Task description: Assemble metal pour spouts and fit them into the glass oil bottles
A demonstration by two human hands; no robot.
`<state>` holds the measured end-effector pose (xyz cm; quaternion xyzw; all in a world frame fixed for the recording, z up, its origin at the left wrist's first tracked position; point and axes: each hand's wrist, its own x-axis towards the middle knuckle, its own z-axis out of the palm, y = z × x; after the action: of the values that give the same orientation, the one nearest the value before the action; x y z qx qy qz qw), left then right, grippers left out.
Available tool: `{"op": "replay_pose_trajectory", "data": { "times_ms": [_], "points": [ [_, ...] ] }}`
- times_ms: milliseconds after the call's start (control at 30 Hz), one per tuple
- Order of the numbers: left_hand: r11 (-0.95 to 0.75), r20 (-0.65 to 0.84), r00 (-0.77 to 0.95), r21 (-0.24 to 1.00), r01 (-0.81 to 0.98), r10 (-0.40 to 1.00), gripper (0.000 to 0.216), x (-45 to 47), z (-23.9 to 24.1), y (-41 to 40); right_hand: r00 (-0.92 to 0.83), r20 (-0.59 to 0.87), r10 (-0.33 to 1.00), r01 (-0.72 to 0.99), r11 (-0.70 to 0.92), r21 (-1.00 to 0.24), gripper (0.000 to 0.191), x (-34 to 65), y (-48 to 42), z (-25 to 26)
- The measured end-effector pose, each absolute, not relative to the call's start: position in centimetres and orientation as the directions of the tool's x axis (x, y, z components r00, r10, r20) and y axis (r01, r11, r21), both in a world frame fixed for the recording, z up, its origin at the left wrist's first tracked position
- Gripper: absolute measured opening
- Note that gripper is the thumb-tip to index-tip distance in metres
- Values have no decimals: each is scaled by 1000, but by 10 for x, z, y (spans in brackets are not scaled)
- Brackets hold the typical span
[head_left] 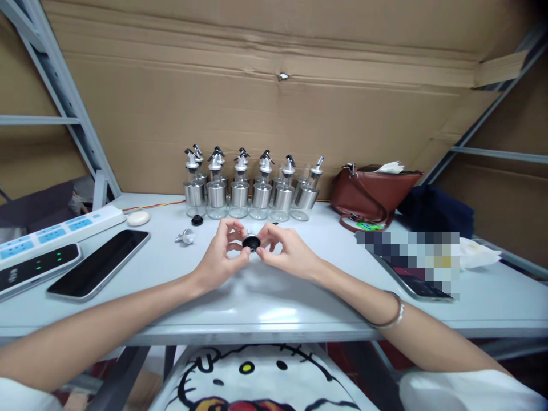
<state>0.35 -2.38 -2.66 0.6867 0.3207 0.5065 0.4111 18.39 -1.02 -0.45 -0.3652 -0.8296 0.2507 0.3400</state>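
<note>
My left hand (pixel 222 255) and my right hand (pixel 285 251) meet above the middle of the grey table (pixel 265 308). Together they pinch a small round black stopper with a metal spout (pixel 251 242) between fingertips and thumbs. A loose metal spout (pixel 185 236) lies on the table to the left of my left hand. A small black ring part (pixel 197 220) sits just behind it. Several glass-and-steel oil bottles with pourer tops (pixel 250 191) stand in rows behind my hands.
A dark phone (pixel 100 264) and a white power strip (pixel 60 228) lie at the left, with a white oval object (pixel 138 218) near them. A brown leather bag (pixel 370 191) and dark cloth (pixel 436 211) are at the back right. Cardboard lines the wall behind.
</note>
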Motion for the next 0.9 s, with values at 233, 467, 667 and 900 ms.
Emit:
{"op": "replay_pose_trajectory", "data": {
  "times_ms": [233, 467, 667, 900],
  "points": [
    [-567, 511, 367, 822, 58, 778, 28, 3, -29, -24, -523, 462, 716, 445, 691, -569, 10, 184, -13, -5],
    [-529, 478, 329, 844, 85, 815, 25, 1, -28, -18, -609, 461, 645, 459, 761, -457, 17, 198, -1, 2],
    [-445, 396, 367, 893, 59, 842, 28, 2, -31, -13, -408, 429, 806, 764, 559, -323, 32, 225, 30, 9],
    [-474, 377, 452, 872, 122, 809, 33, 0, -32, -12, -604, 296, 740, 766, 642, -42, 29, 245, 63, -17]
  ]
}}
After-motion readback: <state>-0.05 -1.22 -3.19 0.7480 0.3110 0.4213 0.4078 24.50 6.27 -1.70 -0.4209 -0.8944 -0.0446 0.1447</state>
